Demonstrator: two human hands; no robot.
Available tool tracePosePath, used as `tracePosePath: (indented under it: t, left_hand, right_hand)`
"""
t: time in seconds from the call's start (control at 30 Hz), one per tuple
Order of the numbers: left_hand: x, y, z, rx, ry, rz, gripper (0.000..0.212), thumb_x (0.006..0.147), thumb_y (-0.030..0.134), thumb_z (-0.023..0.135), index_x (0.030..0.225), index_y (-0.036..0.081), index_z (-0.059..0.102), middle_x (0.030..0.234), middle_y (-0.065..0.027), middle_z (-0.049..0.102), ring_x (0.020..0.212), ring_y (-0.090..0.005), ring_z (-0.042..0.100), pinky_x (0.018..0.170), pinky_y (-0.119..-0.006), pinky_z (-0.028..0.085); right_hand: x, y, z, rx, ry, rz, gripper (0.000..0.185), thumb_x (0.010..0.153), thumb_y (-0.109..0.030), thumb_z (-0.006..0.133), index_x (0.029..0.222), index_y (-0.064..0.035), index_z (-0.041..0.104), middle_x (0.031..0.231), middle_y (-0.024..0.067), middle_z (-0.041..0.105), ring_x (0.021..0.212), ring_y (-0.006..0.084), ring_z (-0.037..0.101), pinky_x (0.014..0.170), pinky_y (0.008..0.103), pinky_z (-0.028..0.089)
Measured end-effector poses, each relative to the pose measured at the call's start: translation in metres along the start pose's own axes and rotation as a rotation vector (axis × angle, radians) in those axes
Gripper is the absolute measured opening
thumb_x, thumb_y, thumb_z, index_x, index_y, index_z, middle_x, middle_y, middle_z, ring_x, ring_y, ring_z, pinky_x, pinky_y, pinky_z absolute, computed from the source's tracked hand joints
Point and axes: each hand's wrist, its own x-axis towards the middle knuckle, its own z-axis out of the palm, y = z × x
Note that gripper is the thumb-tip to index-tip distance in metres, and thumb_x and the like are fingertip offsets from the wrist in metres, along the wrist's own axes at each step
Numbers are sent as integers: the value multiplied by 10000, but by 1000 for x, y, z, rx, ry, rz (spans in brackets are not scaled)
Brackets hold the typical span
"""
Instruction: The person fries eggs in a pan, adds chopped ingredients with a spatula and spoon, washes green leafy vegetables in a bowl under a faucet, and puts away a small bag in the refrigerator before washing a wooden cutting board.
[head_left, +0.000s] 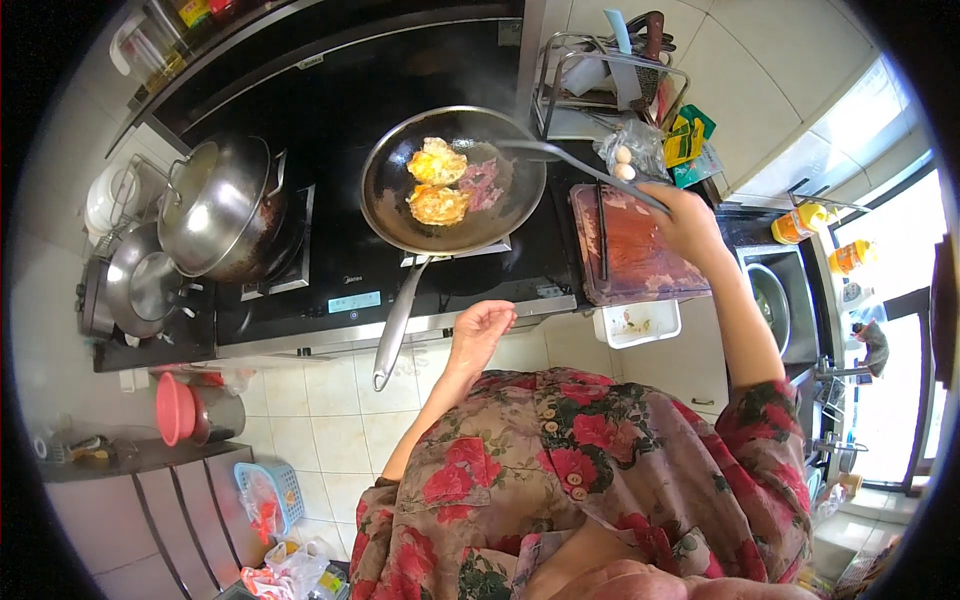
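Observation:
My right hand (679, 221) is closed around the dark handle of a metal spatula (551, 152), whose blade reaches over the right part of a frying pan (390, 217). Two fried eggs (438, 204) lie in the pan, beside a patch of pinkish shredded meat (482, 184). The pan rests on a black gas stove, with its metal handle (399, 330) pointing toward me. Near the stove's front edge is my left hand (484, 326), raised in the air to the right of that handle, fingers curled loosely and holding nothing.
A large lidded steel pot (214, 210) occupies the left burner. Right of the stove lies a reddish cutting board (637, 247) with dark chopsticks; a white bin (639, 324) is below. Behind are eggs (623, 163) and a knife rack (555, 97). The sink (795, 300) is farther right.

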Motion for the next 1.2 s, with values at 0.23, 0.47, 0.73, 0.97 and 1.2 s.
tracePosePath:
  t: [0.23, 0.47, 0.73, 0.97, 1.2]
  left_hand:
    - [17, 6, 51, 110, 8, 26, 246, 826, -21, 641, 1065, 17, 602, 769, 7, 584, 576, -28, 504, 491, -179, 433]
    - [43, 21, 106, 284, -95, 108, 322, 805, -59, 594, 1113, 35, 597, 866, 8, 577, 629, -5, 476, 559, -160, 418]
    - [52, 111, 115, 392, 9, 361, 430, 747, -113, 536, 1132, 69, 601, 957, -25, 569, 638, -9, 487, 566, -150, 413]
    - [135, 303, 68, 786, 564, 991, 733, 743, 151, 749, 1340, -31, 365, 1140, -178, 558, 933, -205, 607, 796, -320, 506]
    - [255, 459, -17, 1269, 805, 1069, 1042, 612, 363, 841, 1370, -77, 276, 1205, -260, 524, 1107, -311, 554, 932, -357, 441]
  right_hand:
    - [-125, 76, 23, 983, -148, 706, 197, 862, -126, 587, 1011, -3, 622, 634, -25, 495, 485, 43, 426, 428, 208, 327]
    - [-154, 150, 127, 820, 80, 707, 163, 889, -176, 584, 809, -34, 599, 541, -36, 452, 392, 42, 392, 337, 215, 271]
    - [-140, 160, 106, 45, -108, 493, 250, 797, -202, 634, 959, -13, 616, 1024, 210, 585, 961, 396, 563, 796, 468, 476]
    - [-118, 130, 51, 145, 65, 470, 341, 831, -129, 595, 1147, -5, 568, 1048, 226, 567, 954, 396, 563, 814, 442, 466]
    - [-87, 29, 22, 443, 117, 270, 264, 825, -77, 604, 1077, 2, 599, 986, 174, 586, 832, 345, 611, 722, 386, 481]
